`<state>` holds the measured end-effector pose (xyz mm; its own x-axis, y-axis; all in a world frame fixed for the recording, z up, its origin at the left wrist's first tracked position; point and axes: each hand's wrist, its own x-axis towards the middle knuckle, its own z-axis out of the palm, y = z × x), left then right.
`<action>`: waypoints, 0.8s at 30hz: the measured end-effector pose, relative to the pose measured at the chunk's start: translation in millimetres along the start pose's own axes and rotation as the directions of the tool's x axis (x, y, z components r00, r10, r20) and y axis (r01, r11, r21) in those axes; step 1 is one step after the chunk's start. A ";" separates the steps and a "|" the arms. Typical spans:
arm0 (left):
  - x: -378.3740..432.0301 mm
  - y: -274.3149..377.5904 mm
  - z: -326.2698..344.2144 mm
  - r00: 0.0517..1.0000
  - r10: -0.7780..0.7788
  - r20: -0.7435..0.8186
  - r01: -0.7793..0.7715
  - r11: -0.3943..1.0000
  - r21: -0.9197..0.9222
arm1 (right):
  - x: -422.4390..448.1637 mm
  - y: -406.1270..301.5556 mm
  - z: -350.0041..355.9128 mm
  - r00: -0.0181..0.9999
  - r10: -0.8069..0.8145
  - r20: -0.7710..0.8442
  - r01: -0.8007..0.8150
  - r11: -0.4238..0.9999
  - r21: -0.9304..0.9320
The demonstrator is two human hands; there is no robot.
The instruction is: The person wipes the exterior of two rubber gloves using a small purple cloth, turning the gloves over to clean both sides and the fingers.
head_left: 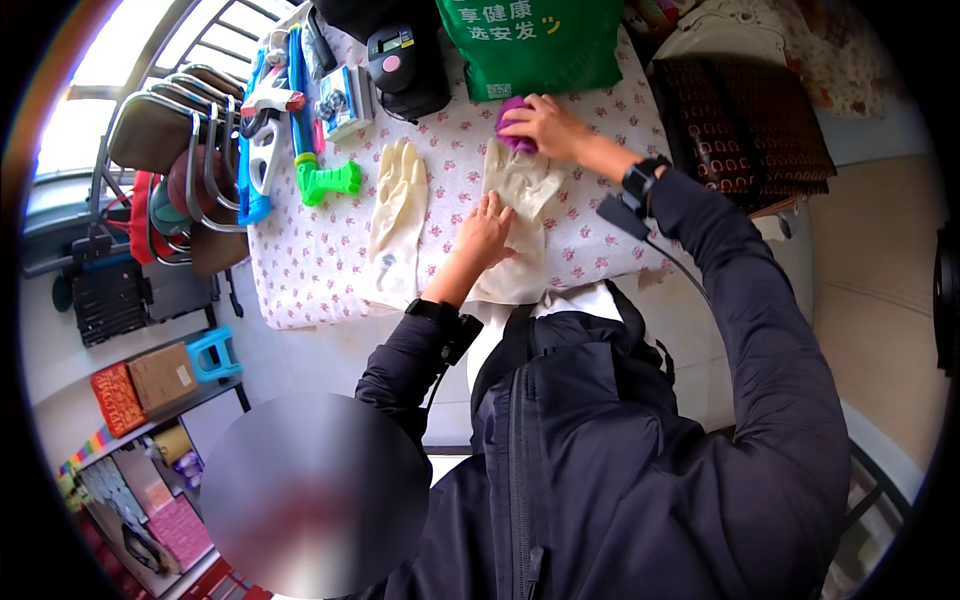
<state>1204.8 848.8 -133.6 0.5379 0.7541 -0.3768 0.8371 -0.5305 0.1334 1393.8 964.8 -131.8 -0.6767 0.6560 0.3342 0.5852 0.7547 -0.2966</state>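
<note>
Two cream rubber gloves lie flat on a table spread with a flower-print cloth (600, 232). My right hand (551, 127) grips a bunched purple cloth (513, 127) at the finger end of the right-hand glove (525, 187). On the palm and cuff of that same glove rests my left hand (486, 231), fingers spread, holding nothing I can see. The other glove (397, 217) lies apart to the left, fingers pointing away from me. Part of the right-hand glove is hidden under my hands.
A green bag (540, 52) bearing writing stands just beyond my right hand. Behind the left glove are a black device (405, 67) and a small box (345, 103). A bright green plastic handle (328, 180) lies further left. Folding chairs (161, 131) stand beyond the table's left edge.
</note>
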 end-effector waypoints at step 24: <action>0.7 4.3 0.2 0.999 -0.037 -0.020 0.036 0.997 -0.062 | -55.7 -65.0 35.0 0.982 0.177 0.062 -0.184 0.970 0.157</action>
<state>1208.8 847.0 -133.5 0.5083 0.7808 -0.3633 0.8604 -0.4782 0.1760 1377.9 879.0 -162.4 -0.5889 0.7774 0.2209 0.6222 0.6105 -0.4900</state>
